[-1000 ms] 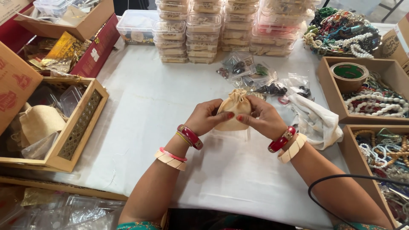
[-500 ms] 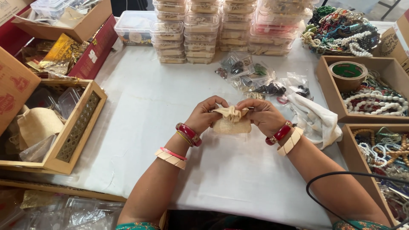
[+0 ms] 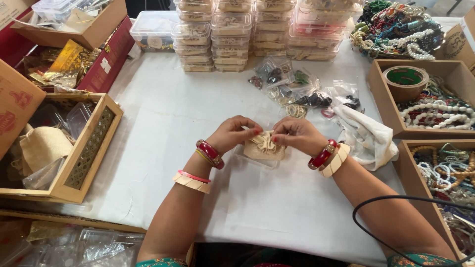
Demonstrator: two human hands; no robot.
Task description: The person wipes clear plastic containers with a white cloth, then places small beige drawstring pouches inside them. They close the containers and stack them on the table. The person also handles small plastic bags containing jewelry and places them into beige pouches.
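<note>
From my remote feed: the pouch point(image 3: 264, 146), upright in the air 1 second ago, now lies pressed on the tabletop point(image 3: 163, 123), left hand point(image 3: 232, 133) and right hand point(image 3: 297, 134) pinching its gathered mouth closed.

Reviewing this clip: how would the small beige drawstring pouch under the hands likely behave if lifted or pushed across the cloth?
The beige pouch is probably floppy: its gathered mouth crumples in folds between the left hand and right hand. It looks light for its size, lying flat and hardly bulging. Pushed, it would likely drag and bunch on the white tablecloth rather than slide or roll.
</note>
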